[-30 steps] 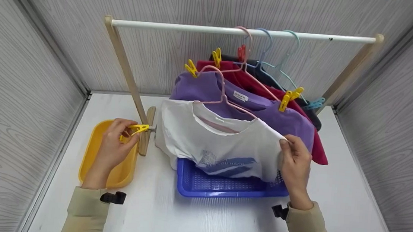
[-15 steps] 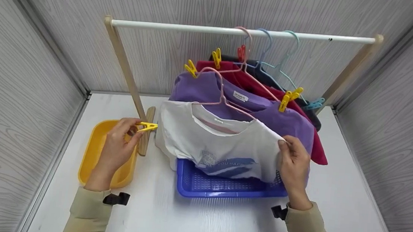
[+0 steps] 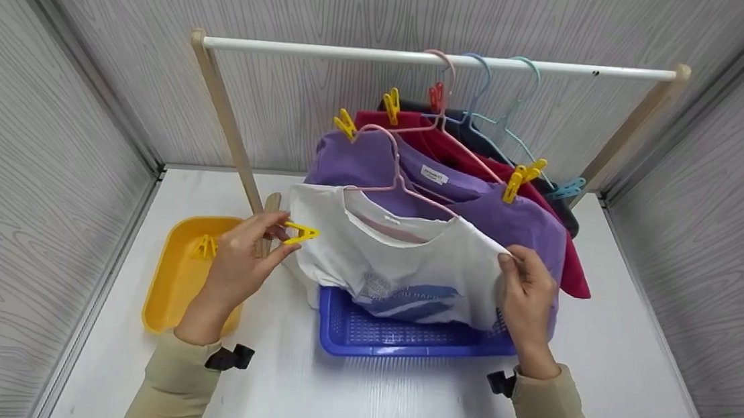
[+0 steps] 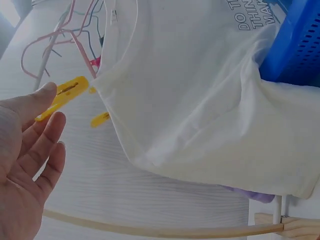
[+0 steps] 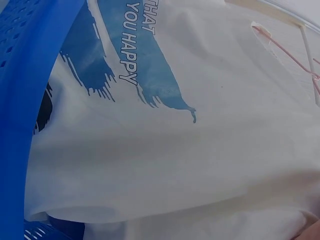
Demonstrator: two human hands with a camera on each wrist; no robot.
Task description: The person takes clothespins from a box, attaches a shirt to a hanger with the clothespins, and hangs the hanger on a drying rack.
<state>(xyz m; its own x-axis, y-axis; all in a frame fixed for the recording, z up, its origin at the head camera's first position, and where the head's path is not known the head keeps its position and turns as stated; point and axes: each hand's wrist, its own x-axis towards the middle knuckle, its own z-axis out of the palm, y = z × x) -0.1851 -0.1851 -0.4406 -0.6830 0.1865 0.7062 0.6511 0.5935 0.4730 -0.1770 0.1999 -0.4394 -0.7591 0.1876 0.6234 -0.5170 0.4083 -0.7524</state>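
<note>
My left hand pinches a yellow clothespin between thumb and fingers; its tip overlaps the left shoulder of a white T-shirt. In the left wrist view, the clothespin points toward the shirt's shoulder edge. A pink hanger sits inside the shirt's neck, its hook free of the rail. At the shirt's right shoulder, my right hand pinches the fabric with thumb and fingers. The right wrist view mostly shows the printed shirt front; only a sliver of hand appears at its corner.
A blue basket lies under the shirt's hem. At left stands a yellow bin with yellow clothespins inside. Behind, a white rail bears several hangers with purple, red and dark garments, clipped with clothespins.
My left hand has moved right with the clothespin, from beside the yellow bin to the shirt's left shoulder. The shirt and hanger have shifted slightly left and down; the right hand still grips the fabric.
</note>
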